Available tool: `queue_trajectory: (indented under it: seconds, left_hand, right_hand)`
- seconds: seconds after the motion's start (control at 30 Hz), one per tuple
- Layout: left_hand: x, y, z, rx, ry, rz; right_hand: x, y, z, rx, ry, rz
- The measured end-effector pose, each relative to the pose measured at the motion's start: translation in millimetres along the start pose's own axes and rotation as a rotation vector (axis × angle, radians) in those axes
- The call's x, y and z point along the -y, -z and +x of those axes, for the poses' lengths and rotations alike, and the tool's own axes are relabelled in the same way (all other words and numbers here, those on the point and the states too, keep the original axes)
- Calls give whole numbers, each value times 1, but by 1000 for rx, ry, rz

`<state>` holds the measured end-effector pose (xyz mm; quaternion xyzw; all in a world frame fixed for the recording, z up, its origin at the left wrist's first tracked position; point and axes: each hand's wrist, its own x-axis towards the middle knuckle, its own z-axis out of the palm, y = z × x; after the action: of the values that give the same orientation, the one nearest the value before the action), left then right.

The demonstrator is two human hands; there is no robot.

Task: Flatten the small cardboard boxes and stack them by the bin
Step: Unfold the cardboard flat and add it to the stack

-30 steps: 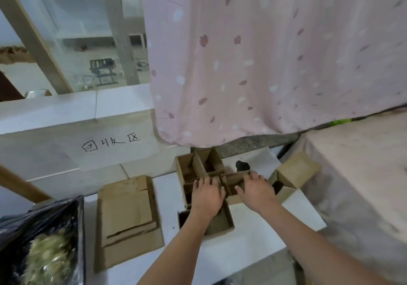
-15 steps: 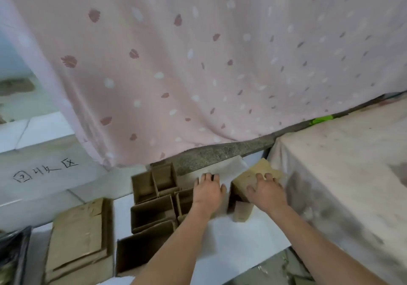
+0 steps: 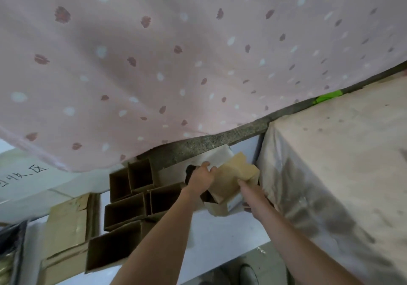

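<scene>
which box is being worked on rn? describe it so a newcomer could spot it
Start at the plastic-covered block on the right; the box sits just left of it, below the pink curtain. It alone is held by both the left hand and right hand; the other boxes lie untouched, open-ended.

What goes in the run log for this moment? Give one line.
step: picking up box | left hand: holds tan cardboard box | right hand: holds same box | open boxes: unflattened | flattened stack: left

head cam | faces forward-down | close over white table (image 3: 220, 236) | pink curtain (image 3: 176, 53) fills top
</scene>
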<state>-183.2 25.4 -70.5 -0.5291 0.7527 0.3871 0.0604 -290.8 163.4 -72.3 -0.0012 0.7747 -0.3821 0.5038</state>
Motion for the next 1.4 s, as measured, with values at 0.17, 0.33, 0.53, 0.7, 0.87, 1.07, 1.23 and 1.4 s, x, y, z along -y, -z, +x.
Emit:
queue_trajectory:
  seconds: [0.17,0.33,0.53,0.7,0.87,1.07,1.23,1.4]
  left_hand:
    - [-10,-5,25,149,5,-52]
    - [-11,-16,36,208,59,-169]
    - [2,-23,34,199,31,-403]
    - [12,-13,23,164,128,-860]
    - [17,4,14,121,186,-1029]
    - [19,7,-4,181,136,-962]
    - [7,6,-14,214,171,-878]
    - [-4,-4,-25,212,194,-862]
  right_hand:
    - [11,1,11,85,-175,242]
    - [16,-3,30,69,-187,177]
    - [34,-11,40,-28,-138,176]
    - [40,-4,40,-17,76,236]
    - [45,-7,47,42,130,335]
    - [51,-10,44,177,120,79]
    - [62,-2,43,203,79,-136]
    - [57,1,44,89,208,-388]
